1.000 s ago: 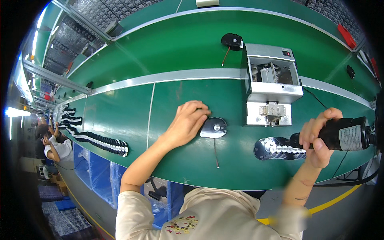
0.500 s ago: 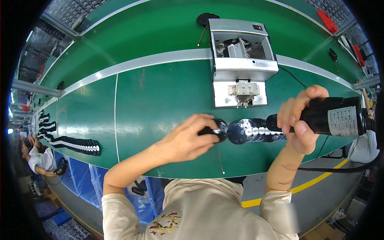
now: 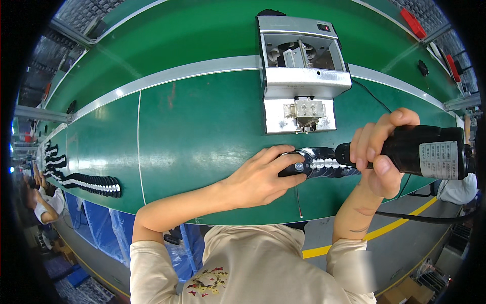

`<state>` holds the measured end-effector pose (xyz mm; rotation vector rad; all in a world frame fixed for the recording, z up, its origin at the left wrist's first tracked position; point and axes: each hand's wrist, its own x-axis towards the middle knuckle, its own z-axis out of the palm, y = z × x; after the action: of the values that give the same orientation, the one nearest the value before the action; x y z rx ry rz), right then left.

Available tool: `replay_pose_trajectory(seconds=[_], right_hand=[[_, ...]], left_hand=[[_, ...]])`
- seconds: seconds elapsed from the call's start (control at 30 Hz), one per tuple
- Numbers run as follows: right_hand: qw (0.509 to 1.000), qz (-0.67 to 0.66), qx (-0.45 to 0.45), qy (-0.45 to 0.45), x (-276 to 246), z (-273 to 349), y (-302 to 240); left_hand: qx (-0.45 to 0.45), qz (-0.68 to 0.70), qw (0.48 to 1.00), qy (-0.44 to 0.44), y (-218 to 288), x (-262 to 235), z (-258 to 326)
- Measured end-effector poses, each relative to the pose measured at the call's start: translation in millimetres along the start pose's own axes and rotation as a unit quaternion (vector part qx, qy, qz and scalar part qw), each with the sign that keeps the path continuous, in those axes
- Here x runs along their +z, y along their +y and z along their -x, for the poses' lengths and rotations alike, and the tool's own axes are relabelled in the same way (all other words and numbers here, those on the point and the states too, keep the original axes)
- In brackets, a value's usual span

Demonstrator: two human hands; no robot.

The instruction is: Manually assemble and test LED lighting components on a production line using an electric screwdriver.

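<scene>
My left hand (image 3: 260, 180) is closed around a small rounded black part (image 3: 289, 167) at the near end of a row. A thin wire (image 3: 299, 205) with a small white plug hangs from near it toward the front edge. The row of overlapping black rounded parts (image 3: 329, 164), with white pieces along its middle, lies on the green bench between my hands. My right hand (image 3: 380, 158) grips a black power screwdriver (image 3: 415, 147) with a white label, held sideways. Its narrow nose points left over the row's right end; the tip is hard to make out.
A silver bench-top machine (image 3: 304, 76) with a lit switch stands behind the row, its cable trailing right. Farther left, a curved stack of black-and-white parts (image 3: 88, 182) lies on the bench. A red bin (image 3: 412, 23) sits at the far right. Another person (image 3: 45, 205) works at far left.
My left hand has moved right with the black part, closing the gap to the row's end. The wire moved along with it. My right hand and screwdriver stay nearly in place.
</scene>
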<state>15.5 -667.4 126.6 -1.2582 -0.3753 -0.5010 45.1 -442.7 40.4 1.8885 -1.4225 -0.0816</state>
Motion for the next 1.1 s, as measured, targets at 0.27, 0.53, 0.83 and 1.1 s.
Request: replay_pose_trajectory(seconds=[0.27,0.53,0.83,1.1], right_hand=[[1.0,0.003,-0.005,-0.011,-2.2,-1.2,0.3],[1.0,0.004,-0.021,-0.005,1.0,-2.3,2.4],[0.997,0.041,-0.067,0.011,32.7,-31.7,4.0],[0.995,0.079,-0.051,0.04,53.2,-46.3,13.1]], left_hand=[[-0.003,-0.006,1.0,-0.014,3.6,-6.6,-6.4],[-0.013,0.041,0.999,-0.012,-3.7,7.1,-10.4],[0.007,0.025,1.0,0.013,-8.7,10.2,-8.2],[-0.001,0.028,0.999,0.019,-11.9,-5.8,11.3]])
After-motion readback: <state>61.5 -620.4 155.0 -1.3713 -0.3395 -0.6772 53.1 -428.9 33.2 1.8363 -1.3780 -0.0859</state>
